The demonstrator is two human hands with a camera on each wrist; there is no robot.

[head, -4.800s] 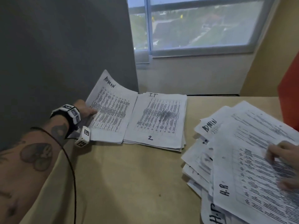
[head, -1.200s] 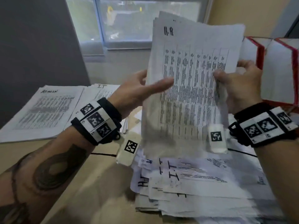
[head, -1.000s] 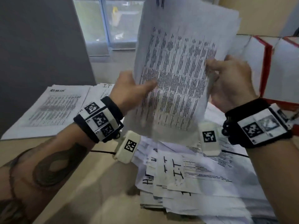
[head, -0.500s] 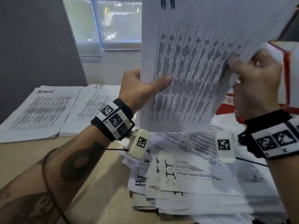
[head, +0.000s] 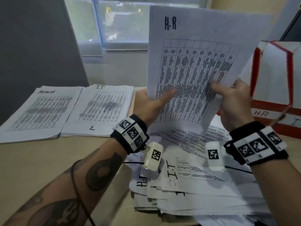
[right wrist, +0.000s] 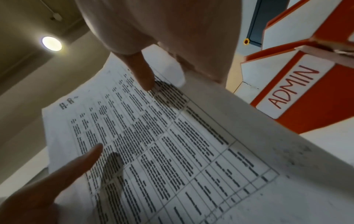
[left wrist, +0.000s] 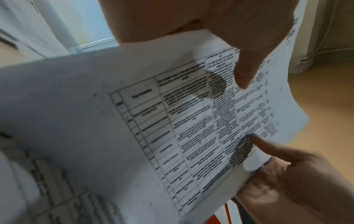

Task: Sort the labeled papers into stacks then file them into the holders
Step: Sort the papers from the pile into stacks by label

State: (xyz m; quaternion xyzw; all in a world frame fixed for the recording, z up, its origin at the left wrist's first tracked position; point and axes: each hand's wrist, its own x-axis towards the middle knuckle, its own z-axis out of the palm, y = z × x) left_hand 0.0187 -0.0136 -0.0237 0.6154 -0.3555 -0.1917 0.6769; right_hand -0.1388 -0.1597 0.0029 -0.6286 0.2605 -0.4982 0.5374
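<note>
Both hands hold a sheaf of printed papers marked H.R [head: 192, 66] upright above the table. My left hand [head: 151, 103] pinches its lower left edge, thumb on the front. My right hand [head: 231, 100] pinches the lower right edge. The left wrist view shows the same papers [left wrist: 191, 121] with my left hand's thumb [left wrist: 243, 72] on them. In the right wrist view, my right hand's thumb [right wrist: 143, 75] presses the papers [right wrist: 153, 144]. A loose heap of unsorted papers [head: 195, 185] marked I.T and H.R lies under my hands. Flat at the left lie an ADMIN stack [head: 40, 111] and an IT stack [head: 102, 110].
Red-and-white file holders [head: 273, 82] stand at the right, one labelled H.R; another holder reads ADMIN [right wrist: 293, 87]. A grey panel [head: 32, 43] rises at the left behind the stacks. A window [head: 114, 22] is at the back. Bare tan tabletop [head: 57, 160] shows at the front left.
The H.R sheaf has dropped a little and straightened, so its label now shows in full. Both hands keep their grip on its lower edges.
</note>
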